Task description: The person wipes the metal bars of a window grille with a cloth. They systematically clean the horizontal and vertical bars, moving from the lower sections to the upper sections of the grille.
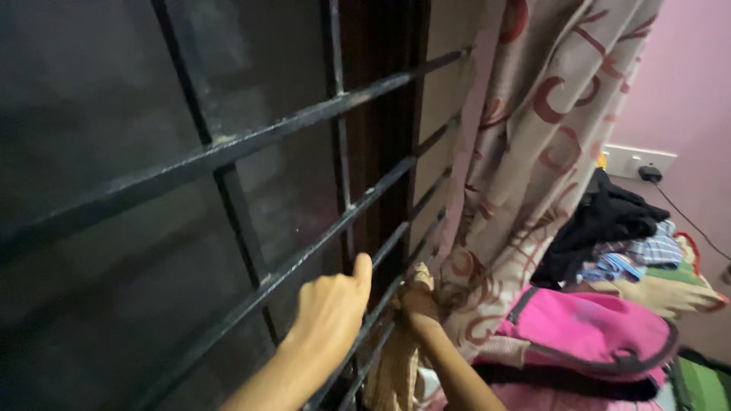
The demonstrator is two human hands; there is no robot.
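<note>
My left hand [331,304] is closed around a dark horizontal bar of the window grille [251,144], thumb pointing up. My right hand [419,301] reaches lower along the grille and grips a beige cloth [396,358] that hangs between the bars. A cream curtain with red circle patterns [533,152] hangs just right of both hands and brushes the right hand.
Dark window panes sit behind the grille. A pink bag [586,327] lies at lower right, with a pile of dark and checked clothes [617,228] behind it. A white wall socket with a black plug [640,164] is on the pink wall.
</note>
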